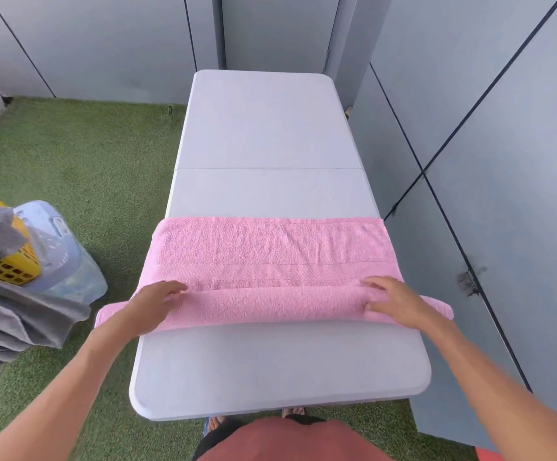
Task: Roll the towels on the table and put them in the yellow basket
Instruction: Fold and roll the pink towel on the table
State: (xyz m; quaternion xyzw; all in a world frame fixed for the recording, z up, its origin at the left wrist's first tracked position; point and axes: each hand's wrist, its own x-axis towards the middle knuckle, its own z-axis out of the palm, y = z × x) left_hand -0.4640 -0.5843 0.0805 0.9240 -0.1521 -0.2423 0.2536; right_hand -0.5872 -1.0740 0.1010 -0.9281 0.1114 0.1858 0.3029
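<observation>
A pink towel [270, 251] lies folded lengthwise across the white table [270, 128], its near edge wound into a roll that overhangs both table sides. My left hand [152, 306] rests flat on the roll's left part, fingers stretched toward the flat cloth. My right hand [391, 296] presses on the roll's right part, fingers straight, thumb along the roll's near side. The yellow basket [10, 266] stands on the floor at the far left, partly hidden by grey cloth.
Grey towels [7, 314] hang in a pile at the left beside a translucent blue bin [60, 254]. Green artificial turf [87, 161] covers the floor. Grey wall panels [503, 161] run close along the table's right side and behind it.
</observation>
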